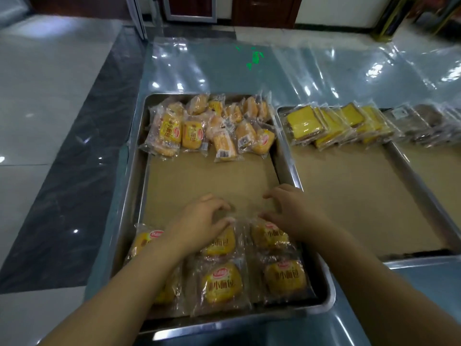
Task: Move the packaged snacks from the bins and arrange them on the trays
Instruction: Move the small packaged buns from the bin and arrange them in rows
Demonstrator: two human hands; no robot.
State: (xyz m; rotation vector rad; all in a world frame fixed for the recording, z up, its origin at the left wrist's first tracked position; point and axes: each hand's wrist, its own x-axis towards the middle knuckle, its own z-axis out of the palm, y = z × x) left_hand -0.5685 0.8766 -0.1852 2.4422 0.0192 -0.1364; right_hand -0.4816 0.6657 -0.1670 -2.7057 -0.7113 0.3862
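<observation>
Fingers (222,208) of left hand (199,221) pinch crinkly clear-wrapped round bun (220,243); right hand (291,213) fingers loosely curved, touching neighbouring bun (268,236); steel tray (129,196).

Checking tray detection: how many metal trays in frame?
3. The near tray with bread packets, straight ahead; the middle tray to its right with yellow cake slices; the far-right tray, cut off by the frame edge. Others may lie out of view.

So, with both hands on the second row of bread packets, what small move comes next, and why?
Probably reach the right hand to the loose heap at the far end of the tray for another packet: both near rows look full, and brown paper beyond them lies bare.
</observation>
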